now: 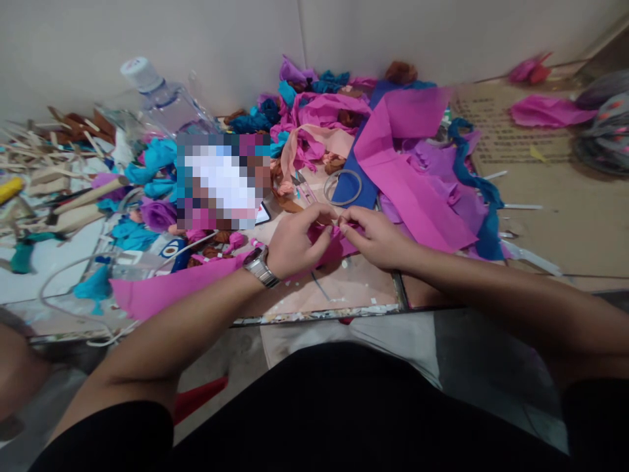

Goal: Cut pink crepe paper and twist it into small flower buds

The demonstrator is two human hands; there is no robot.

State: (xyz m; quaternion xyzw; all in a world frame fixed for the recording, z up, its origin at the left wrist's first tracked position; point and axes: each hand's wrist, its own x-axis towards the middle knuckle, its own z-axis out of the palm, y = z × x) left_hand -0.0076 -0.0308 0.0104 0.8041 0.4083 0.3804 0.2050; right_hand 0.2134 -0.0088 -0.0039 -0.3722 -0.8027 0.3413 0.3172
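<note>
My left hand (295,241), with a metal watch on its wrist, meets my right hand (377,237) over the front of the table. The fingertips of both are pinched close together on a strip of pink crepe paper (167,287), which also spreads out leftward under my left forearm. A small brownish bit shows between the fingertips; I cannot make out what it is. Just beyond my hands lie a grey ring-shaped roll (343,188) and small thread snips (303,187).
Crumpled crepe paper (329,111) in several colours heaps along the wall. Wider pink sheets (417,177) lie to the right, beside flat cardboard (555,216). A clear bottle (170,101) and wooden sticks (42,174) stand left. A blurred-out patch (223,183) covers a phone.
</note>
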